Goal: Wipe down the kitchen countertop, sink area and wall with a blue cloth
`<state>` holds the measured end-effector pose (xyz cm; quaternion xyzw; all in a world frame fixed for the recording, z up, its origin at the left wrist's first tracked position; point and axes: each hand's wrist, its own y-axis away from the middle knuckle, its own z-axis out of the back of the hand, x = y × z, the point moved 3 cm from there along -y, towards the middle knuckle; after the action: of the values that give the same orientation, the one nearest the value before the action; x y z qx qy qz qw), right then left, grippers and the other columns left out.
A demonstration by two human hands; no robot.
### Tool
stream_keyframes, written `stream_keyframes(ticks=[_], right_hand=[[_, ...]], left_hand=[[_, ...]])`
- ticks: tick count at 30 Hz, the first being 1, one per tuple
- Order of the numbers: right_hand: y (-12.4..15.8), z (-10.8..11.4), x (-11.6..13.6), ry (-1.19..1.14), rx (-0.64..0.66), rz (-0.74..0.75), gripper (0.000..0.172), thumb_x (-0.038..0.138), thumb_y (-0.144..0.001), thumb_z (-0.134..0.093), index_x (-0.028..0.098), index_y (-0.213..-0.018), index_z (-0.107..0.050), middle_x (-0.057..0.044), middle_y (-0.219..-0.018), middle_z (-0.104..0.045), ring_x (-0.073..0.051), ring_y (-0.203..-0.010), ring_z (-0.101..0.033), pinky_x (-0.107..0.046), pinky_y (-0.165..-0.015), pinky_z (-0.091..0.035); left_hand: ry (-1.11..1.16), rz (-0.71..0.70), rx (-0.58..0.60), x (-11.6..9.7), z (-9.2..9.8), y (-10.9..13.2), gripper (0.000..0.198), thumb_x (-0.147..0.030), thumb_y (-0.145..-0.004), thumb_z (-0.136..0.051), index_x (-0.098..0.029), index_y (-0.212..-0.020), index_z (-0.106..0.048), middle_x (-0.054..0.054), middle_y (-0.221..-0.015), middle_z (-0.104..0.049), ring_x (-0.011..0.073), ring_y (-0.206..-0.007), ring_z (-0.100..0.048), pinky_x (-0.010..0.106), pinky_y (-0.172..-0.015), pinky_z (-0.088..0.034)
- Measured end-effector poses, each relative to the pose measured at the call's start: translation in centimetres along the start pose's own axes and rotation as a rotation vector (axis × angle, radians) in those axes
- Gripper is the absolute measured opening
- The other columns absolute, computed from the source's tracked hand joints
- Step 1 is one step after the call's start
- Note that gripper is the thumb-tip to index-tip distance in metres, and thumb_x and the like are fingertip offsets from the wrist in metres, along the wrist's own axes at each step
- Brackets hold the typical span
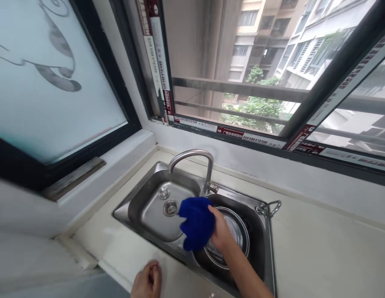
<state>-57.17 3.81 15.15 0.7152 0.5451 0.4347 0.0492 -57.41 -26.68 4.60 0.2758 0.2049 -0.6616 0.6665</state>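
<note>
Blue cloth (pixel 196 223) points its ragged edge to nine o'clock, long way about twelve to six; right hand (pixel 220 228) grips its three-o'clock side, left hand (pixel 148 280) curls closed.

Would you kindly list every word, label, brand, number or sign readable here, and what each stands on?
"高级铝型材": red-and-white printed tape on the dark grey metal window frame; the characters just before it are blurred.
The tape's other print: mostly too small or blurred to read.
Bright blue cloth: no readable text.
</note>
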Motion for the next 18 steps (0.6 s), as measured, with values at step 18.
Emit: stream_keyframes(ticks=[18], right_hand=[[19.0,21.7,-0.7,1.878,0.495,0.590,0.038,0.038,-0.100,-0.058,0.029,-0.135,-0.069,-0.009,-0.132,-0.071,-0.034,-0.131,-0.059,-0.054,-0.110,-0.052]], left_hand=[[-0.121,-0.020,-0.030,-1.8,0.0,0.5,0.040,-0.041,-0.093,-0.042,-0.019,-0.105,-0.073,0.011,-0.084,-0.068,0.0269,-0.086,-0.061,0.036,-0.074,-0.040]])
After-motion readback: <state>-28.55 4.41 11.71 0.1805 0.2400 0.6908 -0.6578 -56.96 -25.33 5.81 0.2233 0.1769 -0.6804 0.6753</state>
